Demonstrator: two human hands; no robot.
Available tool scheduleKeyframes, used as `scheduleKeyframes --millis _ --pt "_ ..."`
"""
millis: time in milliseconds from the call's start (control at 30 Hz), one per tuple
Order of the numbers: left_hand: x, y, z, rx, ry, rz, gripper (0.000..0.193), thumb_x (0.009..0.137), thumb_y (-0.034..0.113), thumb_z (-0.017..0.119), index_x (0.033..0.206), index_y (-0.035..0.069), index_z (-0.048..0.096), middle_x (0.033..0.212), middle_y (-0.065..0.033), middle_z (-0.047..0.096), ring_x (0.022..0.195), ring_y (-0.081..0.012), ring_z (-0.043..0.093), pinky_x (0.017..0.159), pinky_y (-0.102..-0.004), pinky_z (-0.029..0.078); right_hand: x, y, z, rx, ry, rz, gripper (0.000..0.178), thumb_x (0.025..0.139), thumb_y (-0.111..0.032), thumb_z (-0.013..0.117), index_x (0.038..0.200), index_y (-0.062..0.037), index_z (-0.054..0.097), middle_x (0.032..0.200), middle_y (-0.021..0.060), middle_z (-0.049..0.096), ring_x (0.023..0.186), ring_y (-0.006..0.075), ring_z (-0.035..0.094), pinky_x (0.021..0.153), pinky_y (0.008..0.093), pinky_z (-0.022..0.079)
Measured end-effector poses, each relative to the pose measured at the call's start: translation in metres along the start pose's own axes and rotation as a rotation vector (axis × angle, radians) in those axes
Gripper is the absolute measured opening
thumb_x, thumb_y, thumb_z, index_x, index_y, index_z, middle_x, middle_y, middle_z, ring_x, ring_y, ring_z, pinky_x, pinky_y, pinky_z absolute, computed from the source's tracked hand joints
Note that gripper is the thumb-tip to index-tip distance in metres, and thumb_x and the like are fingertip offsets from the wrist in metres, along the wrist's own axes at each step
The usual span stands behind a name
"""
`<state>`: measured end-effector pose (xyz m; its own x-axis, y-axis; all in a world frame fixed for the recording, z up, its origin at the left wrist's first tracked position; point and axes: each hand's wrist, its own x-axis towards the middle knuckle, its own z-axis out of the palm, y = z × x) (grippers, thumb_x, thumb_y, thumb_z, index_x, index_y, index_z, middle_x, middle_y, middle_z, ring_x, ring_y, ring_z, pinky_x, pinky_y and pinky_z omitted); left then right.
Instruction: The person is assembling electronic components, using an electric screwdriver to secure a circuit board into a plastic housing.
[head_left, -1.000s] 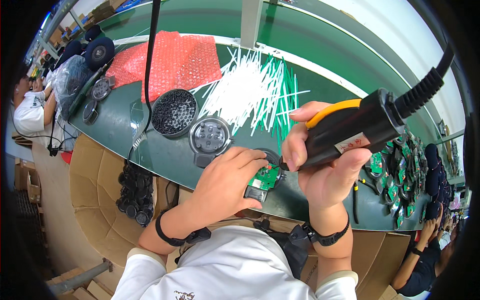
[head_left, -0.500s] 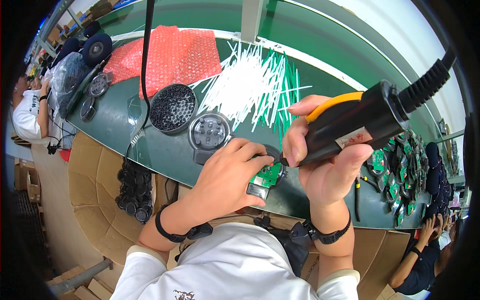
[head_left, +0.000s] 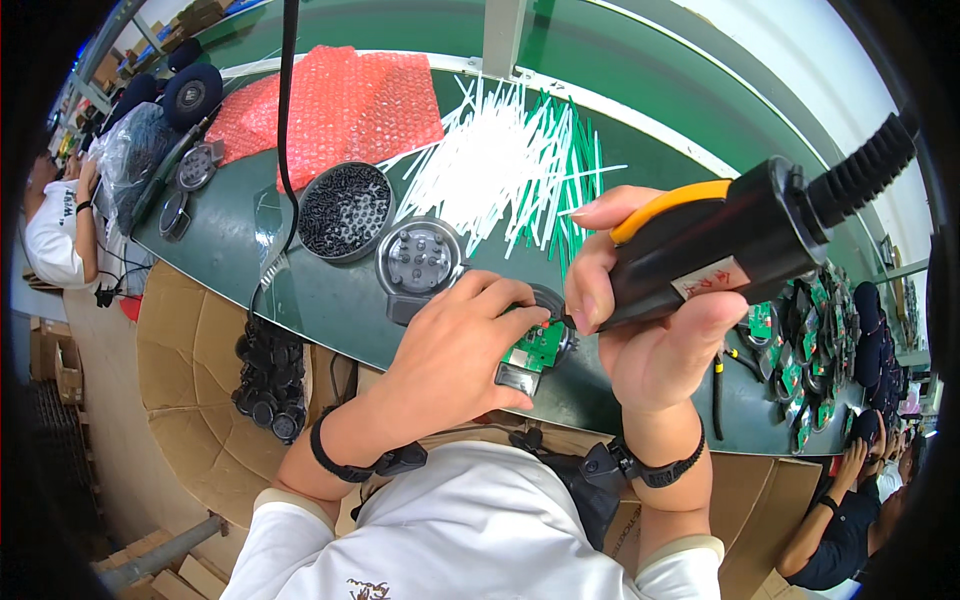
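Note:
My left hand (head_left: 455, 335) is closed on a green circuit board (head_left: 537, 345) in a dark round housing, its fingers over the far-left side and its thumb at the near edge. In my right hand (head_left: 645, 360) is a black electric screwdriver (head_left: 735, 245) with an orange-yellow lever. The driver's tip points down-left at the board's right side; whether it touches a screw is hidden by my fingers. Left of the board lies a dark round housing (head_left: 420, 258) with several pegs inside. Beside that stands a round dish (head_left: 388, 225) of small black screws.
White and green strips (head_left: 490, 165) lie in a pile beyond my hands, next to red bubble wrap (head_left: 360, 110). At the right, pliers (head_left: 717, 395) lie near heaped circuit-board units (head_left: 800, 350). A black cable (head_left: 288, 100) hangs at the left, by a brush (head_left: 275, 268). Other people work at both sides.
The screwdriver's rear end has shifted slightly right and down. Both hands keep nearly the same place and grip.

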<state>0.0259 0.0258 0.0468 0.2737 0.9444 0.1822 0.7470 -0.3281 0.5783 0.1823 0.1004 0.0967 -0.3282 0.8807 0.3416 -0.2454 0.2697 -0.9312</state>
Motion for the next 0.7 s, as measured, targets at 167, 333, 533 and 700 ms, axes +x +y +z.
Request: scheduleKeyframes --millis 167,333,533,700 --pt "0.0008 0.0013 -0.0015 0.006 0.003 -0.004 0.074 0.056 0.025 0.095 0.123 0.009 0.071 0.127 -0.0044 0.063 0.123 -0.0297 0.056 0.103 -0.043 0.05 -0.0014 -0.0047 0.0016 -0.044 0.001 0.0 0.107 0.082 -0.095 0.046 0.112 0.0069 0.059 0.064 0.0024 0.054 0.053 0.0095 0.05 0.05 0.0234 0.04" --pt "0.002 0.0016 0.0001 -0.001 0.016 0.006 0.073 0.055 0.023 0.095 0.123 0.009 0.071 0.127 -0.0041 0.063 0.122 -0.0297 0.056 0.102 -0.0429 0.05 -0.0051 -0.0044 0.005 -0.064 0.024 -0.001 0.106 0.081 -0.096 0.045 0.108 0.0058 0.058 0.064 0.002 0.053 0.052 0.0091 0.051 0.049 0.023 0.04" --pt "0.0012 0.001 0.0003 -0.006 0.018 0.008 0.072 0.055 0.023 0.095 0.121 0.009 0.071 0.126 -0.0043 0.063 0.121 -0.0296 0.056 0.102 -0.0432 0.05 -0.0051 -0.0007 0.0053 -0.027 0.048 0.001 0.104 0.08 -0.096 0.046 0.106 0.0039 0.056 0.063 0.0018 0.052 0.052 0.0095 0.049 0.048 0.0237 0.041" --pt "0.0035 0.0007 -0.0012 -0.025 0.024 0.012 0.071 0.055 0.023 0.095 0.12 0.009 0.071 0.126 -0.0046 0.063 0.121 -0.03 0.057 0.101 -0.0435 0.05 -0.0019 0.003 0.0004 -0.103 -0.012 -0.025 0.101 0.08 -0.096 0.047 0.104 0.0018 0.055 0.06 0.0013 0.05 0.051 0.0099 0.048 0.047 0.0235 0.04"
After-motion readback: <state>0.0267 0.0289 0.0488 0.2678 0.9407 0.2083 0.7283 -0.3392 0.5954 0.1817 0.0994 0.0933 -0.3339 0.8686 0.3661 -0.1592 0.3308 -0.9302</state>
